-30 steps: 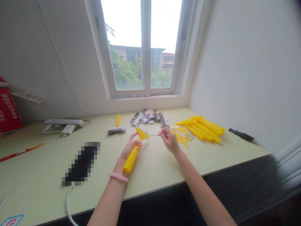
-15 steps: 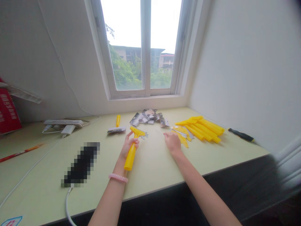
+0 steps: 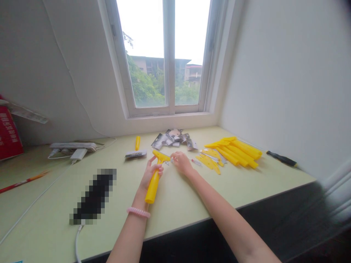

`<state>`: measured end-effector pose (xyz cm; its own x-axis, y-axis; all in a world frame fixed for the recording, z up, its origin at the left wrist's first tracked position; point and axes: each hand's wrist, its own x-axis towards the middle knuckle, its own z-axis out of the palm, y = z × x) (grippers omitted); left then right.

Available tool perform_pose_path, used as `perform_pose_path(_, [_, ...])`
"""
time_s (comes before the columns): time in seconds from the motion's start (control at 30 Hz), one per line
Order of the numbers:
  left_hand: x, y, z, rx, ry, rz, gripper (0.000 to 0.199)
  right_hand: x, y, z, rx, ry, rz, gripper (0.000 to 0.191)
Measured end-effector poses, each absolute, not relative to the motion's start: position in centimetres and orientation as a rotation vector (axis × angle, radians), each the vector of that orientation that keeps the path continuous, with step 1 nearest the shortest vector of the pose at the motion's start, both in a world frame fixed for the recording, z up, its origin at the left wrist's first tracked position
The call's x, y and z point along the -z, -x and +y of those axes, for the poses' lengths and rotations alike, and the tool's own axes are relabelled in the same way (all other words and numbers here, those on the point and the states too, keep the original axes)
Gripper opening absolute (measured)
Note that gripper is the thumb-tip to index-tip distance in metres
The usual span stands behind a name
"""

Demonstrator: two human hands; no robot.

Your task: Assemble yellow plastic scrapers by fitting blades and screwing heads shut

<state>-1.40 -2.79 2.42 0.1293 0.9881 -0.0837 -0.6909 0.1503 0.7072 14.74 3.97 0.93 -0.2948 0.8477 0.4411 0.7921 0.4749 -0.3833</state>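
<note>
My left hand (image 3: 150, 173) is closed around a yellow scraper (image 3: 154, 182), whose T-shaped head tilts up and away above the thumb. Just right of that head lies a small heap of metal screws (image 3: 167, 162). My right hand (image 3: 181, 162) reaches the heap with its fingertips bent together; whatever they pinch is too small to make out. On the table beside my right hand lies a thin screwdriver (image 3: 196, 162) with a clear handle. Flat yellow pieces (image 3: 210, 163) and grey blades (image 3: 222, 158) spread out further right.
Several yellow handles (image 3: 238, 151) are stacked at the right, near a long black-handled tool (image 3: 282, 157) by the wall. Packaged items (image 3: 171, 138) pile below the window. Another scraper (image 3: 137, 143) with a packet (image 3: 135, 155), a power strip (image 3: 72, 146) and a pixelated dark object (image 3: 93, 197) are left.
My right hand has let go of the screwdriver, which now lies on the table, and has moved left to the screws. My left hand still holds the scraper in nearly the same place.
</note>
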Motion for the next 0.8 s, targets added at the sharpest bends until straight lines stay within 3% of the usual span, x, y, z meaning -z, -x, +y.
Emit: perform_pose_path(0.8, [-2.5,1.1,-3.2,-1.195,-0.602,0.609,0.062,-0.7,-16.9,3.3,-0.259,1.513,-1.804,0.012])
